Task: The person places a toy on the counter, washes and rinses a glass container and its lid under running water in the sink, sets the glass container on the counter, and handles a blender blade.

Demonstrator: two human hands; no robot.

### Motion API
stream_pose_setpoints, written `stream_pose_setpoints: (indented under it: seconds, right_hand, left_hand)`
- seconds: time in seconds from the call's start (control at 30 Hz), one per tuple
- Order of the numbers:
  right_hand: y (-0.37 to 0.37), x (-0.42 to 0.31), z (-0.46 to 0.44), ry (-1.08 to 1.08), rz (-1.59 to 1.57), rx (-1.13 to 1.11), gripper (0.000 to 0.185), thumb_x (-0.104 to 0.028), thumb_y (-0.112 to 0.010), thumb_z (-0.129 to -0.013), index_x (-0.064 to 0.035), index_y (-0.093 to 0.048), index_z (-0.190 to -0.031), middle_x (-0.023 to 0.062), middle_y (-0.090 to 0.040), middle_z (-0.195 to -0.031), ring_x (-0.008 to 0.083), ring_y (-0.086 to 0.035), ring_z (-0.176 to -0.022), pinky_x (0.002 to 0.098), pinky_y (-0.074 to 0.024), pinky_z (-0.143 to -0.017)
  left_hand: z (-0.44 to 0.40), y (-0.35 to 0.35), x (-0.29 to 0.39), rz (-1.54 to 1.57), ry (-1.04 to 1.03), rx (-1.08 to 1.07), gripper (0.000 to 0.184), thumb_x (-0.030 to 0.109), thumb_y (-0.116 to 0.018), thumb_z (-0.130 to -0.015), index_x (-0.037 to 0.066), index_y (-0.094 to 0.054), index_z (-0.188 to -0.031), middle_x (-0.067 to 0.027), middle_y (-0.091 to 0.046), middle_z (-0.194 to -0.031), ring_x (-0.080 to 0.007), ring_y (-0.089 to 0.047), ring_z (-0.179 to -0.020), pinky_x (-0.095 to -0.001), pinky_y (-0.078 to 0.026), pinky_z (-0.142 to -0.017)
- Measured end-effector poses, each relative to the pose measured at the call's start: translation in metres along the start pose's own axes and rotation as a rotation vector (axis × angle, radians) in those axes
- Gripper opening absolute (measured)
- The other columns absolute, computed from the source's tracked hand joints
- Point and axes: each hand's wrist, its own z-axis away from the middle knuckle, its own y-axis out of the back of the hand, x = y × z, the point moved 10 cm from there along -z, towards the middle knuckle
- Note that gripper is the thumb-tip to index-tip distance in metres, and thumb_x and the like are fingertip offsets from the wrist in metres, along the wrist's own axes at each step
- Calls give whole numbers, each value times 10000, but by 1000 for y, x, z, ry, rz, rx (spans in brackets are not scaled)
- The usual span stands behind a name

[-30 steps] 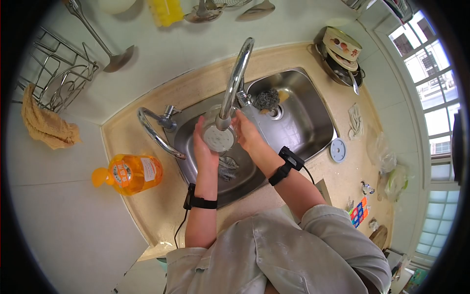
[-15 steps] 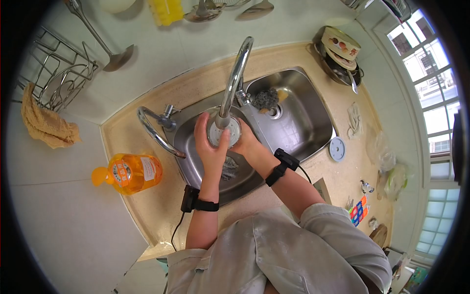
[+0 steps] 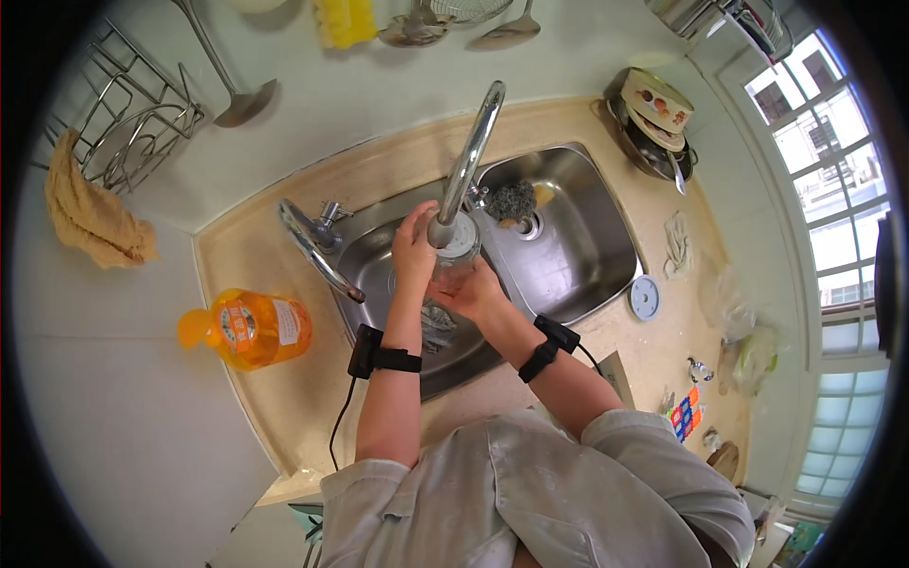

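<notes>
A clear, round jar-like container (image 3: 462,237) with a whitish end is under the tip of the tall curved faucet (image 3: 471,156), over the left sink basin (image 3: 374,256). My left hand (image 3: 415,248) is wrapped round its left side. From below right, my right hand (image 3: 472,292) is curled against its wall, with some fingers seen through the clear side. Whether water is running I cannot tell. Beneath my hands, a wet grey cloth (image 3: 437,329) lies in the basin.
A second, shorter tap (image 3: 317,248) curves over the basin's left edge. An orange detergent bottle (image 3: 256,328) stands on the left counter. A dark scrubber (image 3: 512,202) lies in the right basin (image 3: 578,251). A pale disc with holes (image 3: 645,298) rests to its right.
The container has tilted and shifted slightly right under the faucet. My right hand has moved lower on its wall, and the camera view has shifted a little.
</notes>
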Motion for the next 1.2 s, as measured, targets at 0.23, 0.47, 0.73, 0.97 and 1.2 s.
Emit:
stream_pose_setpoints:
  seconds: [0.23,0.47,0.73,0.97,1.2]
  right_hand:
    - [-3,-15,21,106,182,42,410,-464,-374,-933,-71,-424,-831,146,-561,-836,301,-574,-816,488,-412,-852]
    - [-10,-17,35,139,312,60,330,-404,-418,-932,-77,-444,-973,119,-570,-928,287,-588,-888,443,-399,-837]
    - [-31,-27,65,238,524,8,253,-354,-439,-931,-115,-460,-1012,55,-566,-979,204,-580,-909,406,-380,-850]
    - [-47,-38,74,555,587,-133,150,-257,-498,-925,-135,-525,-1009,-36,-555,-909,97,-515,-861,270,-368,-777]
    - [-59,-45,85,713,776,-172,87,-173,-518,-911,-106,-528,-965,-4,-523,-1011,103,-468,-949,261,-350,-854]
  left_hand:
    - [13,24,-26,416,252,111,274,185,-474,-901,26,-601,-1085,-75,-601,-1037,-168,-550,-978,-275,-406,-848]
    - [20,30,-47,668,246,135,311,201,-433,-916,22,-554,-1140,-85,-562,-1104,-182,-543,-1012,-308,-433,-857]
    - [34,31,-57,817,169,129,351,230,-439,-918,19,-510,-1189,-100,-544,-1154,-203,-526,-1063,-342,-407,-919]
    - [50,32,-84,1095,338,122,347,264,-427,-922,31,-520,-1162,-100,-571,-1131,-244,-517,-1093,-393,-407,-937]
    - [65,16,-64,1017,476,-46,510,395,-315,-932,13,-457,-1237,-118,-532,-1195,-286,-505,-1114,-535,-426,-882]
